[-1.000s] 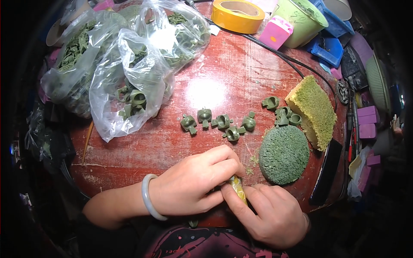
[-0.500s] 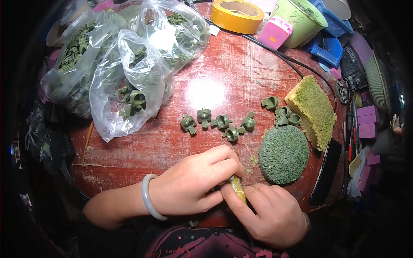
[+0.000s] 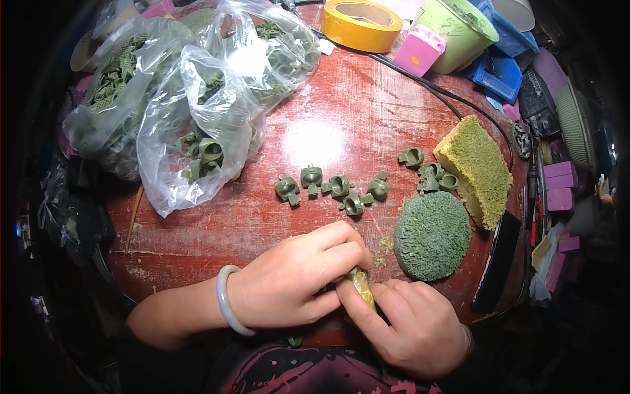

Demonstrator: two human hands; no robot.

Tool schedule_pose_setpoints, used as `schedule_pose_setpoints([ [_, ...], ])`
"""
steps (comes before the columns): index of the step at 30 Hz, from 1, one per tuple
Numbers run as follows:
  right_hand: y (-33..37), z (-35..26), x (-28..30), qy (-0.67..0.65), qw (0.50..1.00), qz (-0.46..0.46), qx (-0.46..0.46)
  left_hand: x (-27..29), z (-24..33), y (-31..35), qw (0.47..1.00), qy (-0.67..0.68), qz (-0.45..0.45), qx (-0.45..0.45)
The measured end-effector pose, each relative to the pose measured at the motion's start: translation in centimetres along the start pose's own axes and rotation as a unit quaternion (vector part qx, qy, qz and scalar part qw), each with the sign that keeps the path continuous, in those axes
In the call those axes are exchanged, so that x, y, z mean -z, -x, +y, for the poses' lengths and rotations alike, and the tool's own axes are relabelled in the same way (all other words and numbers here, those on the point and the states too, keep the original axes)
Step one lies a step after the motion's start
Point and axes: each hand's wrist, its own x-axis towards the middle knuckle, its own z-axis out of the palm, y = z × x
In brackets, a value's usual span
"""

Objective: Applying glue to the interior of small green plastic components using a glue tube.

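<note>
My left hand [image 3: 295,279], with a pale bangle on its wrist, is closed near the front of the table, its fingers curled down. Whatever it pinches is hidden beneath the fingers. My right hand [image 3: 408,328] is closed around a slim yellow-wrapped piece [image 3: 361,289], perhaps a tool handle, whose ends are covered by my fingers. Both hands meet at this piece. Beyond them lie several small dark green moulded plastic parts [image 3: 338,186], cup-shaped with tabs. More such parts [image 3: 430,177] sit beside a round green foam pad [image 3: 433,236], right of my hands.
Clear plastic bags [image 3: 197,125] of green parts fill the back left. A worn yellow-green sponge [image 3: 482,174] and a dark flat object [image 3: 497,262] lie on the right. An orange tape roll [image 3: 363,25], a pink box [image 3: 420,49], a green bucket [image 3: 453,33] and black cables [image 3: 426,82] are behind.
</note>
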Motion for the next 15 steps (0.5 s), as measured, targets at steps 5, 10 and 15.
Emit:
schedule_pose_setpoints([
  [5, -0.04, -0.01, 0.06, 0.003, 1.000, -0.002, 0.001, 0.03, 0.02, 0.00, 1.000, -0.002, -0.001, -0.001],
  [10, -0.09, -0.03, -0.01, 0.003, 1.000, 0.002, 0.000, 0.09, 0.04, 0.02, 1.000, 0.001, -0.002, 0.001],
  [15, -0.11, -0.01, 0.16, 0.005, 1.000, -0.001, 0.000, 0.07, 0.15, -0.01, 1.000, -0.005, -0.005, 0.010],
])
